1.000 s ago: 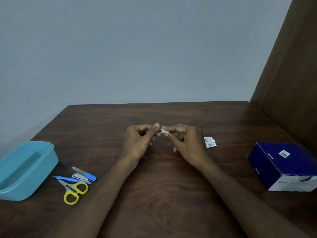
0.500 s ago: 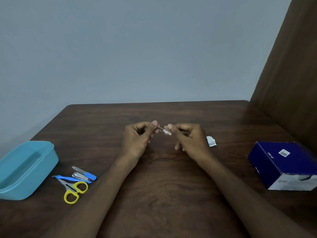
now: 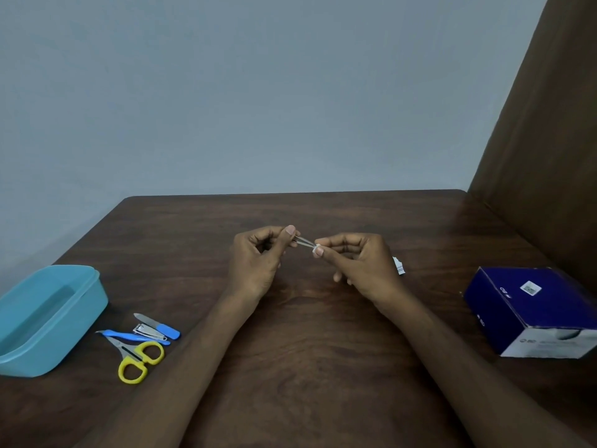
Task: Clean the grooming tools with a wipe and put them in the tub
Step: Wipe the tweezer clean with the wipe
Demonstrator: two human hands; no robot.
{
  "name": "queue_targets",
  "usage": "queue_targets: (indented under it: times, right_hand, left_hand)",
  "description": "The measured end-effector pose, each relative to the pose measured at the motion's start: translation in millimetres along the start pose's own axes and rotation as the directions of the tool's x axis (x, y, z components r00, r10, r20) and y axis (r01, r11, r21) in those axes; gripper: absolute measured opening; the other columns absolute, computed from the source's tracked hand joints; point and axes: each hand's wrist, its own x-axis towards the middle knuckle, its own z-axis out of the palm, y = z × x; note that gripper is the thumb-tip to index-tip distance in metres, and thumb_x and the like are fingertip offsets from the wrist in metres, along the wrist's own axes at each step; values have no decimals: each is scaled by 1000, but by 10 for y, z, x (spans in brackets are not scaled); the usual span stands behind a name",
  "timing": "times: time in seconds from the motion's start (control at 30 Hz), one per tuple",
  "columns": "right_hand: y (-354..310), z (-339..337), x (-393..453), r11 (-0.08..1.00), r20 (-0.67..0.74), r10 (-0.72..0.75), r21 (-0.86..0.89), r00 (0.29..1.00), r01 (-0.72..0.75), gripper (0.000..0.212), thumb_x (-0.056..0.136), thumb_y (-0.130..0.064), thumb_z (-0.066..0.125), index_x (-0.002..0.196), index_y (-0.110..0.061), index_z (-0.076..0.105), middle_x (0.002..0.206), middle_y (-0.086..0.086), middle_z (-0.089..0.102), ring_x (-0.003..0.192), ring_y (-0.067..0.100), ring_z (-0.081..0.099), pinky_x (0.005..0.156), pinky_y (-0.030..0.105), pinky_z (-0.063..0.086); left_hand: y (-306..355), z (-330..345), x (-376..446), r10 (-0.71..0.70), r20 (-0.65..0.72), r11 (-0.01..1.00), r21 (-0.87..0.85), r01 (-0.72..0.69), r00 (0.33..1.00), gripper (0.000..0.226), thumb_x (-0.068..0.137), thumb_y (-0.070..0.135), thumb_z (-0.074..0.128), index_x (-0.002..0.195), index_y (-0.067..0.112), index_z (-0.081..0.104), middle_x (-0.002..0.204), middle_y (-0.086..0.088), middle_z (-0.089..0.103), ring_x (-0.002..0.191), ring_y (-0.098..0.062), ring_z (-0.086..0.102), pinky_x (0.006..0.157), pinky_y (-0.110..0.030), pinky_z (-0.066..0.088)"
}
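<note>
Above the table's middle my left hand (image 3: pixel 258 263) pinches one end of thin metal tweezers (image 3: pixel 303 241). My right hand (image 3: pixel 358 266) pinches a small white wipe (image 3: pixel 316 249) round the tweezers' other end. At the left lie yellow-handled scissors (image 3: pixel 137 358), a nail clipper (image 3: pixel 149 331), a blue-handled nail file (image 3: pixel 158 325) and a slim blue tool (image 3: pixel 132 336). The light blue tub (image 3: pixel 80 305) stands at the far left; nothing shows inside it.
A dark blue box (image 3: pixel 533 310) sits at the right, near a brown panel (image 3: pixel 542 156). A torn white wrapper (image 3: pixel 400 266) lies behind my right hand. The wooden table (image 3: pixel 307 367) meets a grey wall at the back.
My right hand has slid the wipe rightward along the tweezers to their tip, so more bare metal shows between my hands. The tools by the tub have not moved.
</note>
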Motion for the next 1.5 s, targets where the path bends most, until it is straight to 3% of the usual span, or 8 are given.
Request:
queue_targets:
  times: [0.23, 0.43, 0.67, 0.87, 0.97, 1.07, 1.4, 1.5]
  right_hand:
    - [-27, 12, -26, 998, 3, -52, -40, 999, 52, 11, 89, -25, 87, 99, -21, 85, 88, -3, 83, 48, 15, 65, 47, 19, 45]
    - [-69, 2, -112, 900, -28, -302, -339, 953, 275, 13, 90, -28, 86, 103, -25, 86, 46, -28, 56, 42, 12, 65, 62, 31, 58]
    - [-96, 13, -106, 837, -75, -436, -399, 897, 373, 10, 90, -24, 87, 99, -23, 86, 62, -43, 58, 45, 15, 62, 55, 28, 52]
    - [-57, 40, -55, 984, -69, -163, -90, 984, 157, 7, 89, -25, 88, 95, -26, 85, 68, -10, 78, 42, 15, 62, 54, 23, 47]
    - [-63, -1, -15, 993, -96, -10, 112, 995, 20, 8, 88, -17, 87, 95, -15, 85, 97, -5, 84, 44, 10, 58, 45, 16, 41]
    - [-67, -29, 0, 981, -90, 94, 175, 991, -77, 7, 89, -17, 85, 95, -15, 83, 101, -6, 84, 45, 6, 56, 41, 17, 34]
    - [-52, -22, 9, 987, -109, 58, 154, 992, -41, 6, 88, -15, 86, 94, -14, 84, 102, -5, 84, 53, 3, 62, 45, 17, 40]
    - [-9, -14, 18, 997, -119, -24, 65, 993, 32, 6, 87, -19, 89, 91, -20, 85, 98, -7, 84, 69, 18, 71, 55, 29, 52]
  left_hand:
    - [-3, 8, -13, 2, 41, 999, 37, -4, 999, 21, 101, 28, 75, 90, 14, 85, 83, -3, 82, 63, -13, 59, 52, -26, 49]
    - [-30, 0, 34, -83, -61, 997, -6, 83, 995, 27, 101, 31, 76, 83, 11, 84, 77, -4, 81, 53, -11, 53, 52, -24, 46]
    - [-17, 3, 36, -182, -53, 981, -83, 177, 982, 28, 101, 27, 75, 84, 5, 82, 75, -3, 81, 52, -5, 51, 50, -18, 45]
    - [0, 6, 34, -149, -10, 980, -137, 146, 989, 26, 102, 24, 73, 82, 9, 80, 75, -1, 79, 57, -2, 55, 56, -15, 48]
    - [-7, 3, 29, -107, -2, 985, -138, 106, 994, 26, 102, 24, 73, 81, 11, 80, 83, -6, 81, 63, -5, 57, 61, -16, 51]
    - [-18, 0, 33, -61, 1, 990, -125, 61, 998, 23, 104, 23, 71, 91, 8, 82, 84, -5, 80, 67, -5, 59, 63, -17, 52]
    - [12, 12, 10, 40, 26, 997, -68, -39, 999, 16, 103, 19, 72, 103, 9, 84, 85, -3, 80, 69, -8, 63, 69, -21, 56]
    - [13, 17, 16, -13, -9, 997, -74, 13, 1000, 20, 103, 22, 73, 94, 7, 83, 81, -4, 81, 63, -7, 61, 62, -19, 54]
